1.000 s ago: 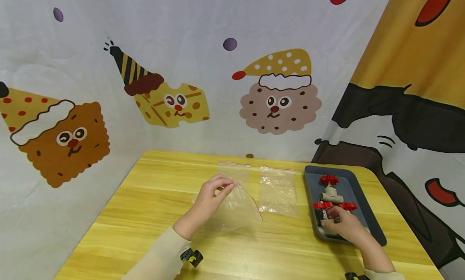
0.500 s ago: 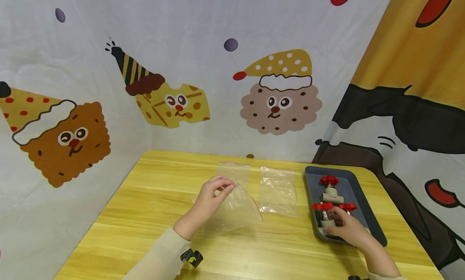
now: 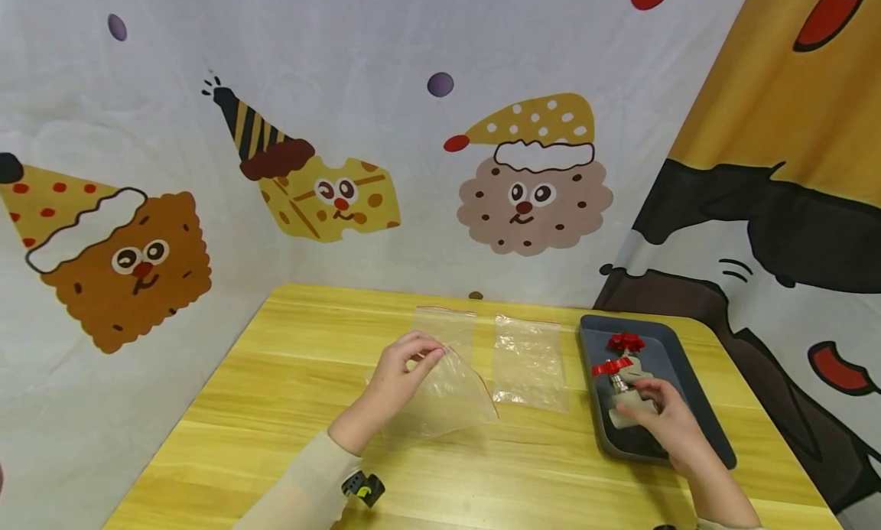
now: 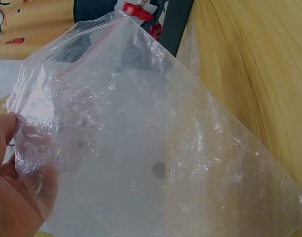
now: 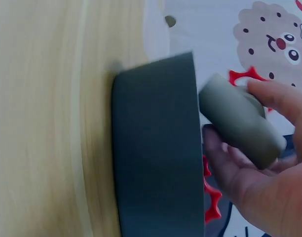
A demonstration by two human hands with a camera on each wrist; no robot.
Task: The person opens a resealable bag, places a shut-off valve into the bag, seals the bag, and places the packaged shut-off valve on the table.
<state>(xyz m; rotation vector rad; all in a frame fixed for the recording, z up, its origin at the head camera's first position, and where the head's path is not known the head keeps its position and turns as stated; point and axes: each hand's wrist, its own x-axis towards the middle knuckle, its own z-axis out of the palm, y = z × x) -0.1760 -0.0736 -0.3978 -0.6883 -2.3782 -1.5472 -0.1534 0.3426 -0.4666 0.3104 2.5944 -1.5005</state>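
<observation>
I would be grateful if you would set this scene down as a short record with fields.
Left hand: pinches a clear bag with a red seal line
Right hand: grips a grey valve with a red handle
Tray: dark grey, below the right hand
At tray's far end: another valve, red-handled
Beside tray: second bag, lying flat
Behind held bag: third bag, partly covered
Surface: wood-grain table

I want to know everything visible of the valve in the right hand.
The valve has a grey, tube-like body, seemingly plastic, a shiny metal-looking stem and a red handle. In the head view it tilts, its handle up and to the left, over the tray. The right hand grips the body between thumb and fingers. Whether it touches anything else is unclear.
</observation>
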